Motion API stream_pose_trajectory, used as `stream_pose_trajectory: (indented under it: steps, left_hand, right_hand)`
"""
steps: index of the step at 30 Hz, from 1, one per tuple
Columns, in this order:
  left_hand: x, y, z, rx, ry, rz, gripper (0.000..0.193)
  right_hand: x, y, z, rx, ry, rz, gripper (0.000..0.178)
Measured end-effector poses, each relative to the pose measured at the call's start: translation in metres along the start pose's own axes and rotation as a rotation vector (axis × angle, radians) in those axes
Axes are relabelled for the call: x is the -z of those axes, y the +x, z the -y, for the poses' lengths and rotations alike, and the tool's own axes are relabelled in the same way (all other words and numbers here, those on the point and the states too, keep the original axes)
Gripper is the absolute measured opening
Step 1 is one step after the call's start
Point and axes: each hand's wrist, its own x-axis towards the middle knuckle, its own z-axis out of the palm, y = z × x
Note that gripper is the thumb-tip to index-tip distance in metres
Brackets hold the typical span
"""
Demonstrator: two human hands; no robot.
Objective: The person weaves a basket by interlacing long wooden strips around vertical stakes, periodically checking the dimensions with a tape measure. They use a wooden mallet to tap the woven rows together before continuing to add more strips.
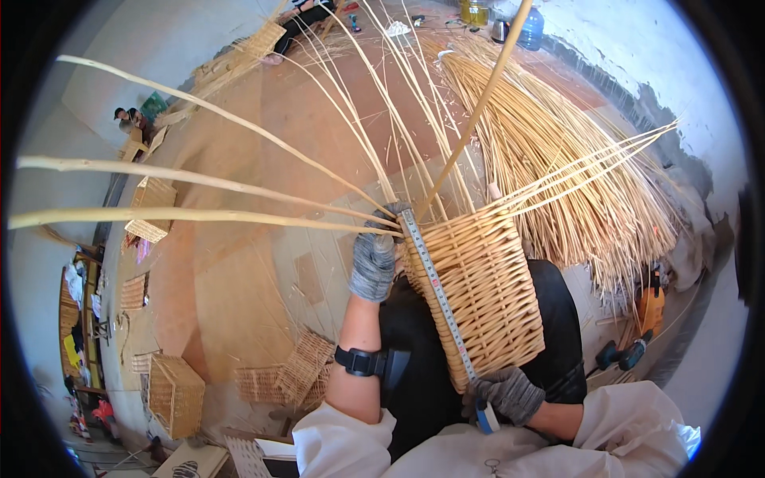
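At frame centre, the woven basket (486,291) has finished walls, but its long stakes (239,215) remain loose. The left hand (374,259) pinches a measuring tape (434,283) at the rim; the right hand (508,392) grips the tape's case at the base.

Few packages show here. At the far top of the view a large blue water bottle (531,29) stands on the floor beside a yellowish jar (475,12) and a small metal kettle (500,31), all too small to show any label. At the lower left lies what may be a flat pale cardboard box (195,460) with dark markings, partly cut off by the rim.
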Motion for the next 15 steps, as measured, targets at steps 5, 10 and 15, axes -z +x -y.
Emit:
stream_pose_trajectory:
  steps: [5, 10, 15]
  left_hand:
    - [0.000, -0.002, 0.002, 0.000, -0.057, -0.009, 0.067]
    - [-0.001, -0.004, 0.006, 0.180, -0.256, -0.128, 0.064]
    - [0.005, -0.013, 0.019, -0.051, -0.189, -0.165, 0.081]
  right_hand:
    - [0.006, 0.006, -0.005, -0.016, 0.020, 0.040, 0.022]
    - [0.007, 0.006, -0.001, 0.007, -0.104, 0.065, 0.021]
    - [0.026, 0.000, 0.010, 0.453, -0.200, 0.201, 0.022]
